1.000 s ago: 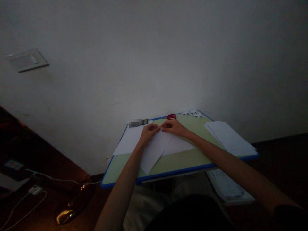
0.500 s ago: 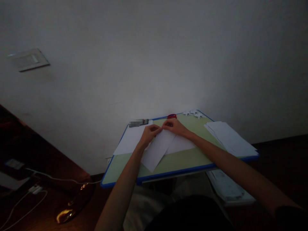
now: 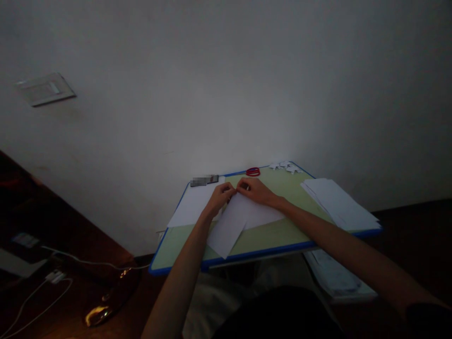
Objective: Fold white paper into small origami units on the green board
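A folded sheet of white paper [image 3: 228, 228] slants over the small green table [image 3: 275, 235], one corner pointing toward me. At its far end my left hand [image 3: 222, 195] pinches the edge between thumb and fingers. My right hand [image 3: 256, 190] pinches the same far end, its fingertips almost touching the left ones. Part of the paper spreads out to the right beneath my right wrist. The exact fold under the fingertips is too small to make out.
Red-handled scissors [image 3: 253, 172] lie at the back edge beside several white paper stars [image 3: 285, 166]. A phone [image 3: 205, 180] rests on white paper [image 3: 187, 207] at the left. A stack of paper [image 3: 341, 202] covers the right side. The wall [image 3: 226, 94] stands behind.
Both hands stay pinched on the paper's far end, the right one slightly lower and further left. The paper's near corner has dropped a little toward me, and more of the scissors shows.
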`<act>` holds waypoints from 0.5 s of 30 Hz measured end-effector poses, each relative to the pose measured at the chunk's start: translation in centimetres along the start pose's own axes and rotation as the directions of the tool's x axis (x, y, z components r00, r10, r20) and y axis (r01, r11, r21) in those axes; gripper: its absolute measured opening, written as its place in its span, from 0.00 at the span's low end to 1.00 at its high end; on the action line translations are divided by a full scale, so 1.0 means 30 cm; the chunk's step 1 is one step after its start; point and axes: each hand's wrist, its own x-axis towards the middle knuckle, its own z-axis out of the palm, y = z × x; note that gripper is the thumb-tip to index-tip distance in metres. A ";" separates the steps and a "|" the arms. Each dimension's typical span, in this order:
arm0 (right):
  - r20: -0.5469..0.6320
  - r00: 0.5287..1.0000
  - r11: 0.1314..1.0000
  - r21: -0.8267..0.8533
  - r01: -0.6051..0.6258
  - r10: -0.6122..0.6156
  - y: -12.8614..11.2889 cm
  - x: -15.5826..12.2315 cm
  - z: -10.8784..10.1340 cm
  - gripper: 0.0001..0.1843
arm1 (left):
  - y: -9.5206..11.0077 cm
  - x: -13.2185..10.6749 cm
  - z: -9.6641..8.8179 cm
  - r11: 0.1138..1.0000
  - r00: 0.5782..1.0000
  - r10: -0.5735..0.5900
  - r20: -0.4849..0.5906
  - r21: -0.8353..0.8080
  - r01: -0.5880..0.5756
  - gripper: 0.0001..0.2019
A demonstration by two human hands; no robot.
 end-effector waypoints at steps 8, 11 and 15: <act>-0.108 0.993 0.998 -0.035 -0.044 0.040 0.029 0.018 -0.036 0.06 | 0.020 -0.014 0.011 0.997 0.996 -0.062 0.067 0.045 0.059 0.08; -0.149 0.988 0.998 -0.031 -0.055 0.049 0.039 0.024 -0.057 0.07 | 0.028 -0.015 0.013 0.997 0.995 -0.068 0.076 0.049 0.064 0.08; -0.206 0.975 0.997 -0.005 -0.083 0.080 0.055 0.031 -0.078 0.08 | 0.030 -0.016 0.011 0.996 0.993 -0.077 0.089 0.049 0.073 0.08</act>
